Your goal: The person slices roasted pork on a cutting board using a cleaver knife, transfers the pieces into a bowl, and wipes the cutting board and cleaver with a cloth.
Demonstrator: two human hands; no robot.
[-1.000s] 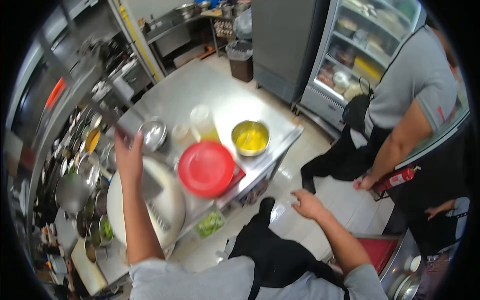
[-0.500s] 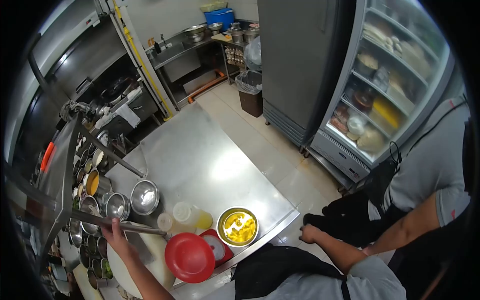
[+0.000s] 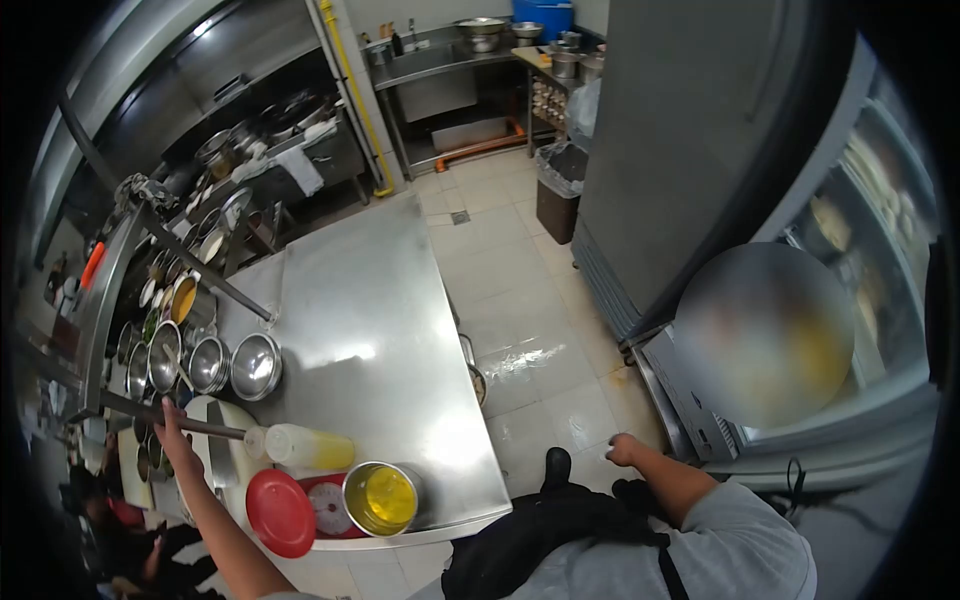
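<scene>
My left hand (image 3: 174,436) is closed around the metal shelf post (image 3: 215,429) at the left of the table. Beside it lie a round white board (image 3: 236,418) and a squeeze bottle with yellow liquid (image 3: 318,448). A red plate (image 3: 280,512) sits tilted by a red dial scale (image 3: 331,508), near the front edge. Right of the scale stands a steel pot (image 3: 412,492) with yellow liquid in it. My right hand (image 3: 624,450) hangs low over the floor, away from the table, fingers curled, with nothing visible in it.
Steel bowls (image 3: 256,367) and several food containers line the left side of the steel table (image 3: 370,290). A grey refrigerator (image 3: 680,150) and a glass-door fridge stand right. Behind are a bin (image 3: 560,205) and a sink (image 3: 430,68). Another person (image 3: 150,550) is at lower left.
The view has shifted, bringing more floor into sight. The co-worker at right is out of view, and another person shows at lower left. My left hand still holds the post.
</scene>
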